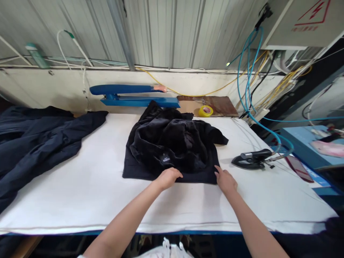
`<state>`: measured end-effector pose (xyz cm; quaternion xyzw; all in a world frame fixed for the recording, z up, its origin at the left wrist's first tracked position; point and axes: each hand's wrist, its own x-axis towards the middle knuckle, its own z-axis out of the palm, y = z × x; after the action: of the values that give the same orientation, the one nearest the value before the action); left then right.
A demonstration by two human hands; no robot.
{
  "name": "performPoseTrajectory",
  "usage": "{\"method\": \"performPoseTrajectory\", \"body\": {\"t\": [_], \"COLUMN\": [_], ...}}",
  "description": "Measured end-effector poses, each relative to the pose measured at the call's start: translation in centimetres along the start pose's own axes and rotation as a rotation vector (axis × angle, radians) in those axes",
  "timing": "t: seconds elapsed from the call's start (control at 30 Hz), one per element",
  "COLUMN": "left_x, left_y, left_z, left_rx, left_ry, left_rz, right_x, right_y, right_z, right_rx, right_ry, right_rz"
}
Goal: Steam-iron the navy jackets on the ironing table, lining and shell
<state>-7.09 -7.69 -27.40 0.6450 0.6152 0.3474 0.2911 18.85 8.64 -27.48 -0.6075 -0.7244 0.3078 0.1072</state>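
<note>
A black jacket [172,143] with a dark plush lining and a small GUESS label [166,159] lies bunched on the white padded table. Its straight near edge runs toward me. My left hand [170,178] is closed on the middle of that edge, thumb and fingers together. At the near right corner, my right hand [226,181] pinches the cloth; part of its grip is hidden by the hand itself. An iron [252,159] rests on its side to the right of the jacket, apart from both hands.
More dark garments [40,143] cover the table's left end. Behind the jacket stand a blue sleeve board [123,89] and a yellow tape roll [205,111]. Blue hoses [248,89] hang down to the iron. A phone [299,168] lies at the right edge.
</note>
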Motion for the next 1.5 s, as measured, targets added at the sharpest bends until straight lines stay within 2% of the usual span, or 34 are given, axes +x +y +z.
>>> {"method": "performPoseTrajectory", "body": {"t": [0.07, 0.13, 0.17, 0.23, 0.3, 0.37, 0.43, 0.53, 0.67, 0.73, 0.87, 1.0, 1.07, 1.2, 1.27, 1.33, 1.5], "left_x": [1.7, 3.0, 3.5, 4.3, 4.8, 5.0, 5.2, 5.3, 5.6, 5.7, 5.0, 2.1, 0.4, -2.0, -2.6, -3.0, -4.0], "left_y": [0.7, 1.1, 1.2, 1.5, 1.8, 2.1, 2.3, 2.3, 2.3, 2.5, 2.8, 2.5, 2.1, 0.8, 0.2, -0.6, -2.6], "left_z": [1.9, 3.2, 3.7, 4.7, 5.5, 6.2, 6.6, 7.0, 7.2, 7.2, 5.9, 3.5, 2.3, 0.5, -0.1, -0.7, -3.3], "left_rx": [0.084, 0.202, 0.265, 0.382, 0.446, 0.442, 0.397, 0.308, 0.221, 0.205, 0.182, 0.32, 0.427, 0.476, 0.478, 0.517, 0.627], "left_ry": [-0.033, -0.045, -0.063, -0.101, -0.115, -0.119, -0.12, -0.069, 0.035, 0.035, 0.017, 0.126, 0.162, 0.156, 0.153, 0.17, 0.29], "left_rz": [-0.012, -0.038, -0.025, 0.028, 0.052, 0.03, -0.02, -0.099, -0.125, -0.127, -0.093, -0.014, -0.056, -0.108, -0.084, -0.06, -0.08], "right_x": [1.5, 3.8, 5.2, 8.0, 10.5, 12.4, 13.5, 13.6, 11.3, 9.5, 6.7, 4.4, 3.0, 0.6, 0.2, 0.4, 1.0], "right_y": [0.5, 1.7, 2.6, 4.6, 6.5, 7.7, 7.9, 6.7, 5.0, 4.7, 3.8, 0.1, -2.5, -7.4, -8.9, -9.8, -10.6], "right_z": [-3.4, -7.9, -10.1, -14.0, -16.6, -18.0, -18.4, -18.2, -17.1, -16.2, -15.2, -14.2, -12.5, -7.2, -4.9, -3.5, -3.4], "right_rx": [-0.211, -0.495, -0.602, -0.75, -0.839, -0.872, -0.88, -0.878, -0.775, -0.731, -0.685, -0.592, -0.547, -0.522, -0.564, -0.634, -0.821], "right_ry": [0.158, 0.332, 0.363, 0.301, 0.148, 0.018, -0.026, -0.099, -0.417, -0.478, -0.445, -0.417, -0.453, -0.509, -0.493, -0.471, -0.445], "right_rz": [-0.104, -0.238, -0.285, -0.324, -0.318, -0.312, -0.335, -0.401, -0.387, -0.361, -0.345, -0.415, -0.483, -0.552, -0.571, -0.591, -0.654]}}
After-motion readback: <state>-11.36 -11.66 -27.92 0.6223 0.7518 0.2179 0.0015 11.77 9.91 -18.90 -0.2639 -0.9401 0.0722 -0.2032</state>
